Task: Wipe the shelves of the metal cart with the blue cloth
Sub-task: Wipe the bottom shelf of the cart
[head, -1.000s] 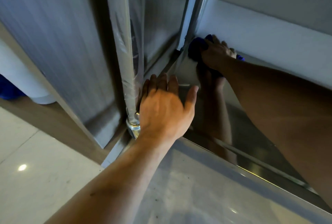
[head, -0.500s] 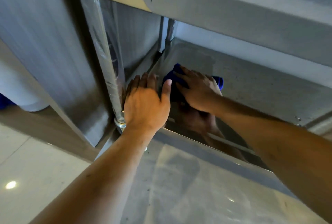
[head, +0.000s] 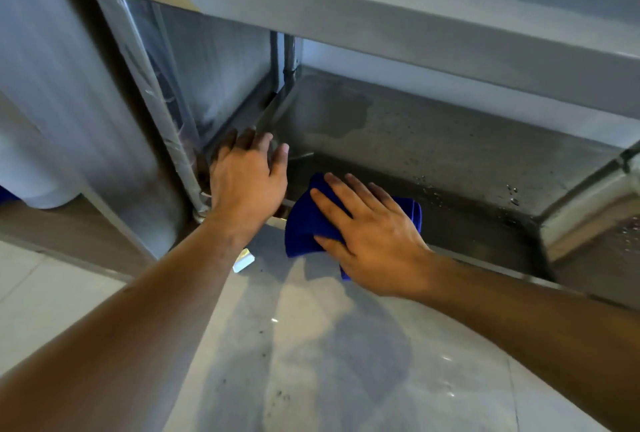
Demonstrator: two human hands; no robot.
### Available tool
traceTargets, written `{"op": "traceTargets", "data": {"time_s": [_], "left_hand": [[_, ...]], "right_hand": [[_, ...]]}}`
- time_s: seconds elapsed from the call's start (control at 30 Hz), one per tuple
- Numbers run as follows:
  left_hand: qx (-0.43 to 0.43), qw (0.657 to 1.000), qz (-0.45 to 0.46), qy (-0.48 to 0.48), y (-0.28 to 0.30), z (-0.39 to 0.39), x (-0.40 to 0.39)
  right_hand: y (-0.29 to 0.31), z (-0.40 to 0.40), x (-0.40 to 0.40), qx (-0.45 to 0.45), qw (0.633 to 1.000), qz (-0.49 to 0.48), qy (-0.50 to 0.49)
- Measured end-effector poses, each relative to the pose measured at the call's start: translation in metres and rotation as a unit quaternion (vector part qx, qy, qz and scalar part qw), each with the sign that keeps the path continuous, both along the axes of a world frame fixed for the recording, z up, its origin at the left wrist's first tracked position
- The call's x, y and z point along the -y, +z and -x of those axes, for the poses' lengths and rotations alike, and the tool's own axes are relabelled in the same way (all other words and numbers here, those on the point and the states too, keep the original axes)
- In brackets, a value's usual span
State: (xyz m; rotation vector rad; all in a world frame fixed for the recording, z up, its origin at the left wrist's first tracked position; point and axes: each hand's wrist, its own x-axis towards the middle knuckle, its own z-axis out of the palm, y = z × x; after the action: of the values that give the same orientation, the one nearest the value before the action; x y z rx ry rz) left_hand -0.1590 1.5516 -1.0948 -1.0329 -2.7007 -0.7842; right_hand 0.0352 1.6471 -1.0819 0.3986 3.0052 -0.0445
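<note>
Left of my left hand: the cart's front-left post (head: 162,134), wrapped in clear film, running down to a foot on the tiled floor (head: 52,296).

My left hand (head: 247,179) is open, fingers spread, palm down on the front-left corner of the lower shelf (head: 450,141), right beside that post. It grips nothing; it looks like a brace only.

Just below and between the hands, a small white-and-yellow scrap (head: 243,260) lies on the floor, clear of both hands. Can't tell what it is.

My right hand (head: 372,234) is flat, fingers splayed, pressing the blue cloth (head: 308,224) onto the front lip of the shelf. It isn't clenched around the cloth, just pinning it under palm and fingers. The cloth is bunched, partly hanging over the front edge, with a bit sticking out past my knuckles on the far side. The hands are apart, near each other, not touching.

Beyond and right of the right hand the shelf surface looks streaky, with a wet patch near the back-left corner and droplets (head: 512,189) toward the right end. The upper shelf (head: 415,26) overhangs above.

Step in hand, my read: wiping the lower shelf at the near-left end. Next move: keep pressure flat and sweep right along the shelf to the droplets, staying under the overhang.
</note>
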Motion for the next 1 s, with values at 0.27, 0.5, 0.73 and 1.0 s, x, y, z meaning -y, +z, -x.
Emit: {"op": "traceTargets", "data": {"time_s": [0.27, 0.5, 0.73, 1.0], "left_hand": [[0.002, 0.999, -0.029, -0.024, -0.002, -0.007, -0.001], [0.003, 0.999, -0.016, -0.051, -0.006, -0.002, -0.023], [0.002, 0.999, 0.024, -0.043, -0.011, -0.005, -0.034], [-0.075, 0.986, 0.129, -0.078, -0.016, -0.007, -0.035]], "right_hand": [[-0.007, 0.051, -0.053, -0.052, 0.996, -0.012, -0.066], [-0.007, 0.073, -0.081, -0.09, 0.993, -0.002, -0.073], [-0.008, 0.088, -0.114, -0.075, 0.995, -0.003, -0.072], [-0.005, 0.121, -0.16, -0.082, 0.99, 0.004, -0.113]]}}
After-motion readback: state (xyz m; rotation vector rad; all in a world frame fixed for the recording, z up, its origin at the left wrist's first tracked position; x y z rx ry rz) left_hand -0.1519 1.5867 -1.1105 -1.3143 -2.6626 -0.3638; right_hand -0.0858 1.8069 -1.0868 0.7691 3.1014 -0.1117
